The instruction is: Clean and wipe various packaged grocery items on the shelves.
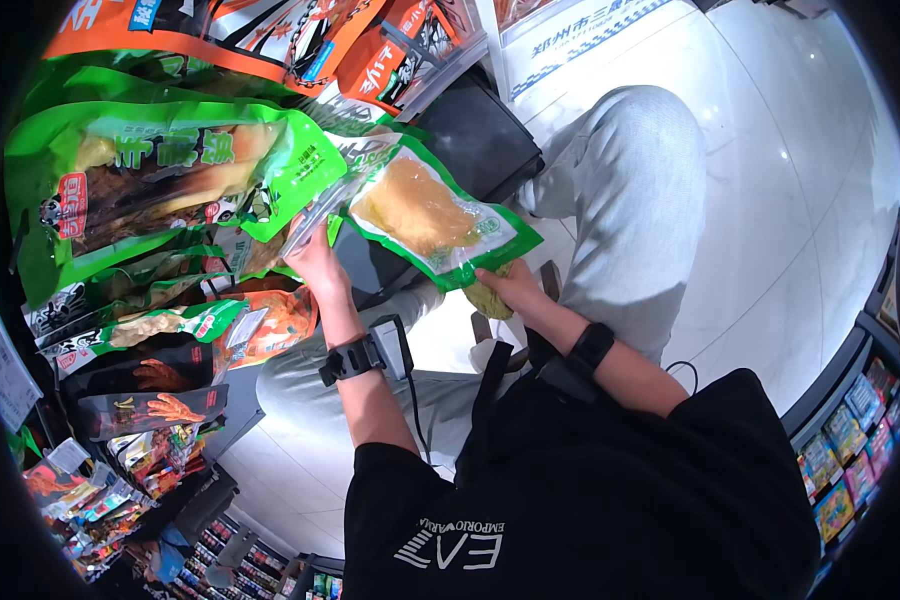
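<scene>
My right hand grips the lower corner of a green-edged, see-through food packet with a yellowish piece of food inside. A crinkled olive-green thing shows just under that hand; what it is I cannot tell. My left hand is at the shelf front, against a clear plastic strip and the edge of a large green food bag. Its fingers are partly hidden behind the strip and bag, so its grip is unclear. The large bag shows a panda mark and brown and pale food.
Orange bags fill the shelf above. Black packets and an orange packet hang lower left. My bent knee is beside a dark box. Another shelf of small packs curves along the right.
</scene>
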Demonstrator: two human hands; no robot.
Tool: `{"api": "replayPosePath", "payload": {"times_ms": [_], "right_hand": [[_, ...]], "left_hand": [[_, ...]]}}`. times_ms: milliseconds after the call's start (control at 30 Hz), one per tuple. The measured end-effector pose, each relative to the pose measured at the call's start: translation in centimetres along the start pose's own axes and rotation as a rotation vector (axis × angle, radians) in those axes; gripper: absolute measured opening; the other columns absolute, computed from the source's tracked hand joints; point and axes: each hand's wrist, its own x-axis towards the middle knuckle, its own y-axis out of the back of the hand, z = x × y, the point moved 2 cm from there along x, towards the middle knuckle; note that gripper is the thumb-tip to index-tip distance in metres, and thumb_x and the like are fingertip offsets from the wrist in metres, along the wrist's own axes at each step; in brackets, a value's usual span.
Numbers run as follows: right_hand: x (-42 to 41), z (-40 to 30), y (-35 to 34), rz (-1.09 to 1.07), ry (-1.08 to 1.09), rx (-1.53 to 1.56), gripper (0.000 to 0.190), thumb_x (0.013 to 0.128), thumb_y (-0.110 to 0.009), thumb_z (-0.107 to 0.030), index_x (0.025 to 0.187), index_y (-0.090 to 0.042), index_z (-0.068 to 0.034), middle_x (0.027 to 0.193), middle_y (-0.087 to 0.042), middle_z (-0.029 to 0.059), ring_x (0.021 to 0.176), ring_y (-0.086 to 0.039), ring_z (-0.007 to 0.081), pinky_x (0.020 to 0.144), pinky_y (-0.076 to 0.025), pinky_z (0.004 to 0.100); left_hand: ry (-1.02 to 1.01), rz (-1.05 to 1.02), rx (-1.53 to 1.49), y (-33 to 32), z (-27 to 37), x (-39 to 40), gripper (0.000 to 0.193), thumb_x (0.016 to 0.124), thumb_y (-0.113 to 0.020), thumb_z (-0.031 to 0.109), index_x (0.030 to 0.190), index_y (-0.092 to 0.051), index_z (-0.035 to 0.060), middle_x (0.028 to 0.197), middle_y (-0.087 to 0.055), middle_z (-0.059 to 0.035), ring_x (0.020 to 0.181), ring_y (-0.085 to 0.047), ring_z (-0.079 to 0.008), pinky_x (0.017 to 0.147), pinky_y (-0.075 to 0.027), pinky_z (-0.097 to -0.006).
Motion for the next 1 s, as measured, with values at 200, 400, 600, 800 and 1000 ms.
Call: {"api": "replayPosePath", "payload": {"times_ms": [200, 400, 600, 800, 1000], "right_hand": [[0.0, -0.1, -0.2, 0.001, -0.006, 0.047, 0.030, 0.074, -0.059, -0.011, 0.097, -0.048, 0.003, 0.090, -0.057, 0.0095, 0.080, -0.055, 0.0154, 0.069, -0.043, 0.0279], [0.8, 0.5, -0.7, -0.083, -0.070, 0.138, 0.029, 0.075, -0.058, -0.009, 0.098, -0.048, 0.003, 0.091, -0.056, 0.0081, 0.080, -0.055, 0.0155, 0.070, -0.043, 0.0280], [2.2, 1.3, -1.2, -0.079, -0.095, 0.164, 0.037, 0.077, -0.056, -0.009, 0.109, -0.041, 0.000, 0.102, -0.052, 0.0085, 0.091, -0.052, 0.0167, 0.076, -0.043, 0.0290], [2.4, 1.6, -1.9, -0.156, -0.136, 0.199, 0.041, 0.076, -0.058, -0.010, 0.112, -0.039, -0.003, 0.104, -0.051, 0.0075, 0.094, -0.051, 0.0176, 0.079, -0.042, 0.0293], [3.9, 2.6, -2.3, -0.141, -0.157, 0.213, 0.040, 0.076, -0.058, -0.010, 0.112, -0.040, -0.004, 0.105, -0.051, 0.0068, 0.095, -0.050, 0.0174, 0.080, -0.041, 0.0296]], "left_hand": [[-0.064, 0.028, 0.092, 0.1, -0.3, 0.1, 0.015, 0.071, -0.058, -0.003, 0.086, -0.058, -0.0054, 0.084, -0.058, -0.0070, 0.074, -0.052, -0.0107, 0.070, -0.041, -0.0226], [-0.150, 0.040, 0.188, -0.3, -1.0, 1.1, 0.012, 0.071, -0.058, -0.003, 0.083, -0.059, -0.0061, 0.081, -0.058, -0.0089, 0.071, -0.053, -0.0112, 0.067, -0.042, -0.0235], [0.121, -0.106, -0.294, 1.6, -3.9, 3.6, 0.017, 0.069, -0.061, -0.002, 0.086, -0.057, -0.0021, 0.079, -0.059, -0.0079, 0.067, -0.056, -0.0134, 0.062, -0.047, -0.0253], [0.059, -0.362, 0.322, 4.0, -2.9, 5.8, 0.018, 0.073, -0.059, 0.007, 0.087, -0.056, -0.0036, 0.081, -0.059, -0.0066, 0.071, -0.055, -0.0147, 0.064, -0.043, -0.0259], [0.180, -0.355, 0.391, 4.2, -3.8, 6.4, 0.015, 0.075, -0.057, 0.011, 0.084, -0.059, -0.0013, 0.069, -0.055, 0.0005, 0.056, -0.047, -0.0068, 0.050, -0.038, -0.0219]]}}
